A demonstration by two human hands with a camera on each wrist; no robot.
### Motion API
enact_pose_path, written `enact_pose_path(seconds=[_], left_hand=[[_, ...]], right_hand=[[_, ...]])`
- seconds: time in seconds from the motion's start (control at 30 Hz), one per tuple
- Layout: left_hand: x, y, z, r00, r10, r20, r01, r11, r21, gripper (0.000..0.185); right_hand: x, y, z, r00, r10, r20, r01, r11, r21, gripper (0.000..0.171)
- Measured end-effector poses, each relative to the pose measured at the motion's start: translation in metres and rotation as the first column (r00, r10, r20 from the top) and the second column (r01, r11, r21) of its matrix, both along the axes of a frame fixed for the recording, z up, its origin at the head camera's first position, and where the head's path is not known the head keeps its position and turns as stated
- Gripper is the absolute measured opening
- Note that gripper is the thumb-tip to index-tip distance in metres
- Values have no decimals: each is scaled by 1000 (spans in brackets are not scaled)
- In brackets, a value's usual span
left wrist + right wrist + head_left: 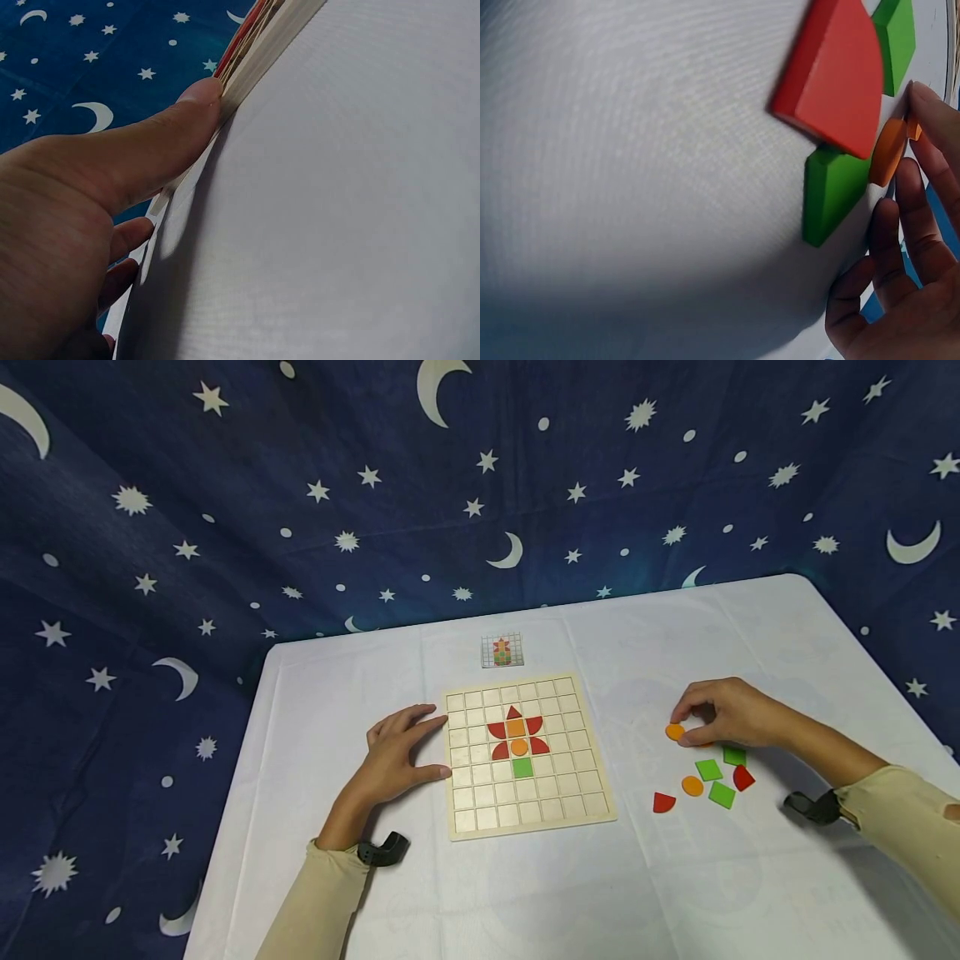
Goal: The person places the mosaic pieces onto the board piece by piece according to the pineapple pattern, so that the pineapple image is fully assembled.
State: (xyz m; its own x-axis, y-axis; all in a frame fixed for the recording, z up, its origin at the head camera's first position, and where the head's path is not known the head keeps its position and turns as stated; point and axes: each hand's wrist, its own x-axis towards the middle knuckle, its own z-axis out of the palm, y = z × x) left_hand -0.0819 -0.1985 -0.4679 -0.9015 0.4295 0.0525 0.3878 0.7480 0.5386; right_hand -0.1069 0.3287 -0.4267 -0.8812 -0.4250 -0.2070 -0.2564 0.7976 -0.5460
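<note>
The small pattern card [502,651] beyond the board [525,814] was too small for its design to be read. An orange piece under the right hand [723,712] was mostly hidden by the fingers. In the left wrist view, the board showed only as a thin edge, cut off at the top, and the left hand [67,210] ran off the frame's left and bottom. In the right wrist view, the near red piece [832,75] was blurred and the green square [896,34] was cut by the top edge.

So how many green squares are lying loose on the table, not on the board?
3, in the pile beside the right hand: one just under the hand, one left of it, one nearest the camera. Others may be hidden beneath the hand.
</note>
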Motion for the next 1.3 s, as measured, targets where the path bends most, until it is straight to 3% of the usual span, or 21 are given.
enact_pose_path(seconds=[0.37,0.57,1.3], left_hand=[[0,-1,0,1000,-5,-3,5,1000,2,84],[0,-1,-1,1000,-9,-9,9,1000,3,84],[0,-1,-1,1000,-5,-6,5,1000,2,84]], right_hand=[[1,-21,0,999,45,-31,-45,999,-3,22],[0,-40,0,994,99,-39,-101,994,-52,23],[-7,-122,-3,955,291,-59,-297,931,-214,21]])
